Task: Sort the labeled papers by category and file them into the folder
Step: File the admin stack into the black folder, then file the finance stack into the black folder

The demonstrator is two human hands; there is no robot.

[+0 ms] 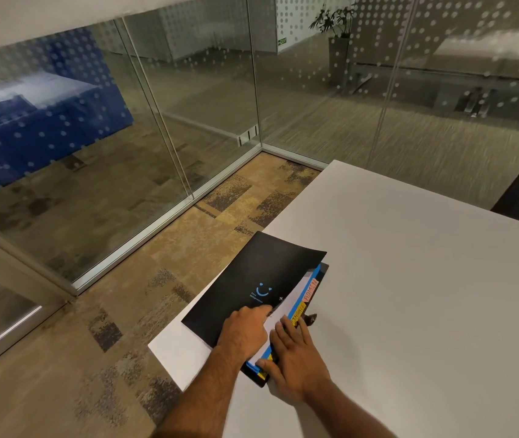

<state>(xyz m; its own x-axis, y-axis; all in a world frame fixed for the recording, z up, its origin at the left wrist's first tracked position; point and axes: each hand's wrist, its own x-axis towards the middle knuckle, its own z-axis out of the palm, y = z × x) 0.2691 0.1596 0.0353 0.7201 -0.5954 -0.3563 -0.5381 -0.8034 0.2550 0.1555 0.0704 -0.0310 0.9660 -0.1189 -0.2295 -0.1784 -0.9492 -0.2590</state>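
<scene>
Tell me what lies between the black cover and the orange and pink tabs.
Head view: white paper and a blue divider edge lie between the black cover and the tabs.

The folder [253,279] has a matt black cover that looks like thin card, curling a little at its far corner. Inside the folder lie smooth white papers [286,308], with a blue sheet and paper labels in yellow and pink at their edge. Under the folder the counter [410,295] is smooth, matt white. Left of the counter the carpet [144,279] looks rough and woven, and beyond it stands glossy glass [93,137] in metal frames.
</scene>
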